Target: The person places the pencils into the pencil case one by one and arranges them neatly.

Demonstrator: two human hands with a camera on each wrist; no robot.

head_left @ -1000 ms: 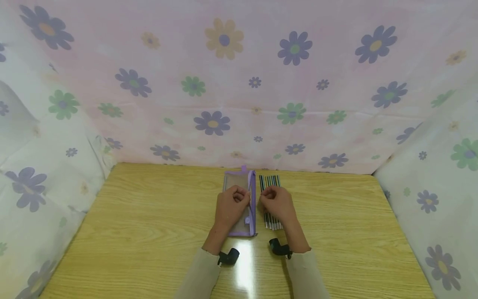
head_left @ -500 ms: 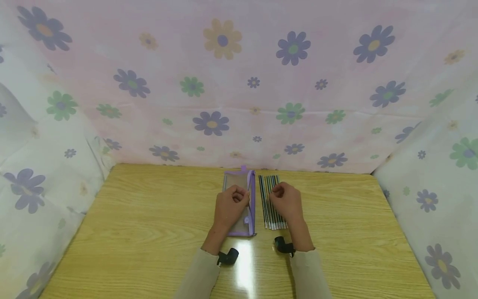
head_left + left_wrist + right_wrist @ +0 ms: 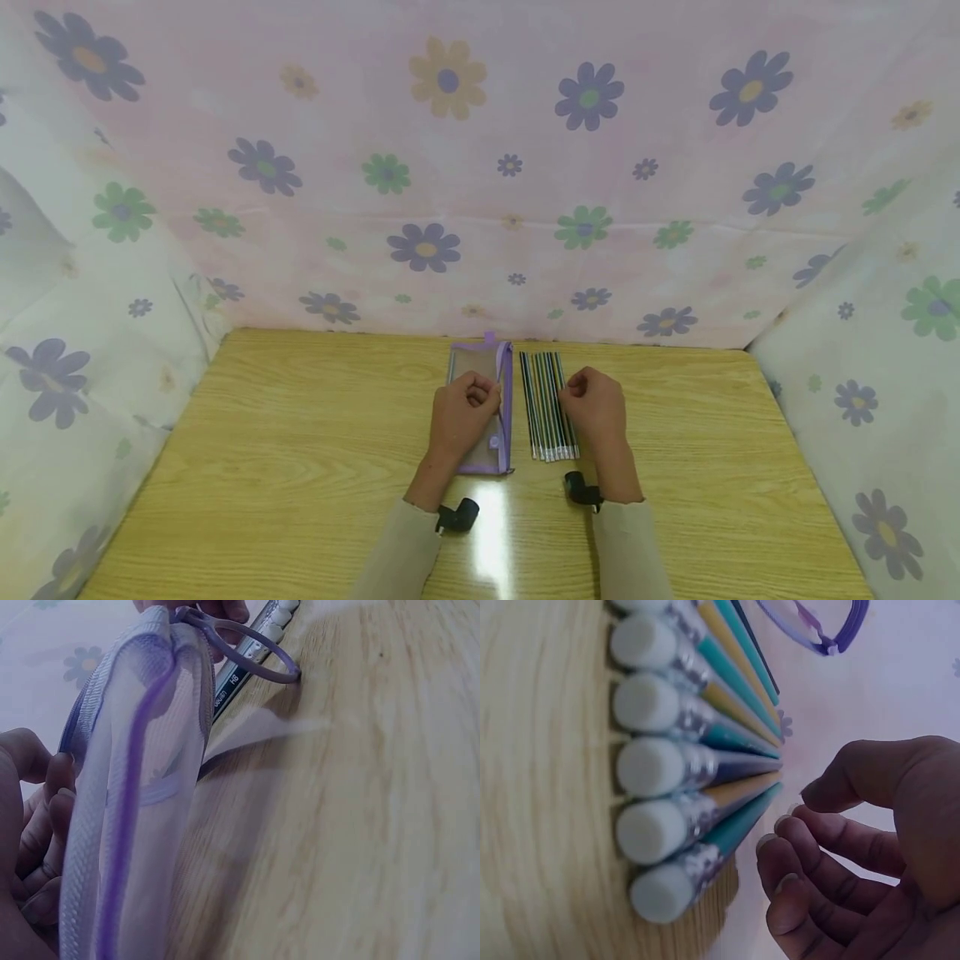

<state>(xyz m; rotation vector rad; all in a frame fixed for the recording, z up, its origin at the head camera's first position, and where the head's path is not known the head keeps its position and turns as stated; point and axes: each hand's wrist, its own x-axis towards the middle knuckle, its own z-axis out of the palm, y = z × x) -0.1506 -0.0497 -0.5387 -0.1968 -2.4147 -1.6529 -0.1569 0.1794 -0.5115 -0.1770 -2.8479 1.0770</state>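
A see-through mesh pencil case (image 3: 477,359) with purple edging lies on the table, its zipped side to the right. My left hand (image 3: 463,417) pinches that side's edge between thumb and finger; the left wrist view shows the case (image 3: 150,802) gaping along its zip. To its right lies a row of several striped pencils (image 3: 542,400), white eraser ends towards me. My right hand (image 3: 600,417) hovers by the row's right end with fingers loosely bent. In the right wrist view nothing shows between its thumb (image 3: 855,776) and fingers, close beside the pencils (image 3: 739,825).
The wood-grain table (image 3: 315,433) extends to both sides. Flower-patterned cloth (image 3: 525,192) hangs behind it and at either side. Black wrist cameras (image 3: 459,515) sit on both wrists. A purple loop (image 3: 259,652) sticks out from the case.
My right hand has moved rightwards across the pencils, from the row's left end to its right end, uncovering them. The left hand keeps its hold on the pencil case.
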